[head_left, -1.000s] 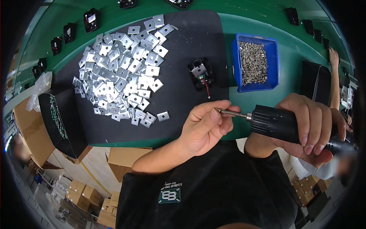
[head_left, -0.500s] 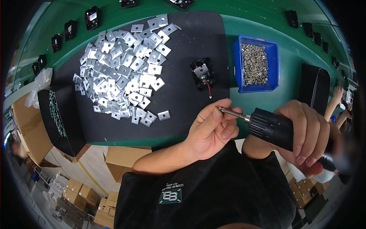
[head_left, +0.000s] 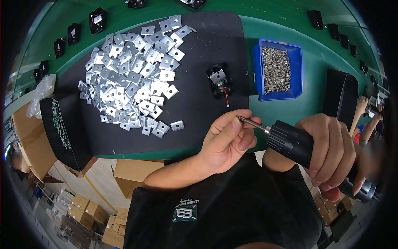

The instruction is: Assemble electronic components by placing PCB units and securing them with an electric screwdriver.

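In my right hand (head_left: 329,151) is a black electric screwdriver (head_left: 290,143), its fingers wrapped round the body and the bit pointing left. My left hand (head_left: 228,141) pinches a small screw (head_left: 238,118) between thumb and forefinger at the tip of the bit; the fingertips hide most of it. Beyond the hands, on a dark mat, lies a black plastic housing (head_left: 218,79) with a metal plate in it and a red wire toward me. Many loose silver square plates (head_left: 132,79) with holes are heaped at the left of the mat.
Right of the mat stands a blue bin (head_left: 300,70) full of screws. A black box (head_left: 340,95) is at the right, another with green circuit boards (head_left: 60,124) at the left. More black housings (head_left: 98,20) line the green far strip. Another person's arm (head_left: 361,108) shows far right.
The back end of the screwdriver has dropped slightly with my right hand, so it slants a little more. My left hand keeps its pinch at the bit tip, nearly still.
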Demonstrator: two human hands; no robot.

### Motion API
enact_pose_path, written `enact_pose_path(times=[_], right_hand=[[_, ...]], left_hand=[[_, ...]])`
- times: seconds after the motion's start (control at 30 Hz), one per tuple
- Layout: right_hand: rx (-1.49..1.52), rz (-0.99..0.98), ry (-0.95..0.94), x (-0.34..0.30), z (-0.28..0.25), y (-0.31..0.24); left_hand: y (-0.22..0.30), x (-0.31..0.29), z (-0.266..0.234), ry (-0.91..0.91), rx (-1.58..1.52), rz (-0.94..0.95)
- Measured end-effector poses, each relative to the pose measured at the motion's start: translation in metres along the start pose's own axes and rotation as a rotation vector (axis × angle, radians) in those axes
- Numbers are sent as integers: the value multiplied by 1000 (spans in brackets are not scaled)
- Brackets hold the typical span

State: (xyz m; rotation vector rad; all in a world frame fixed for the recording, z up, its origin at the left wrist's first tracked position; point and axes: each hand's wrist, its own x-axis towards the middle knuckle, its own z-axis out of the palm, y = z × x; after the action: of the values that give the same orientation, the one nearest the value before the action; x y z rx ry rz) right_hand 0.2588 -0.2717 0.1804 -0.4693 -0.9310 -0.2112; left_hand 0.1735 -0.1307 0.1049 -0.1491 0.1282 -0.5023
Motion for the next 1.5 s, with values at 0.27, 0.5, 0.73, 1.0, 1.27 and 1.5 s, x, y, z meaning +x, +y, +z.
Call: enact_pose_path(times=[0.27,0.5,0.73,1.0,1.27,1.5], right_hand=[[6,92,-81,-2,-3,5],[-228,84,111,-11,-4,4],[-533,289,245,-19,4,23],[-566,316,161,-25,-9,36],[-614,316,179,-27,-12,42],[-605,308,245,-25,-9,47]], left_hand=[[1,-5,2,125,-6,12],[42,-12,6,53,1572,281],[89,27,21,81,2551,484],[91,36,16,34,2563,405],[91,41,17,44,2528,402],[93,43,14,-10,2541,430]])
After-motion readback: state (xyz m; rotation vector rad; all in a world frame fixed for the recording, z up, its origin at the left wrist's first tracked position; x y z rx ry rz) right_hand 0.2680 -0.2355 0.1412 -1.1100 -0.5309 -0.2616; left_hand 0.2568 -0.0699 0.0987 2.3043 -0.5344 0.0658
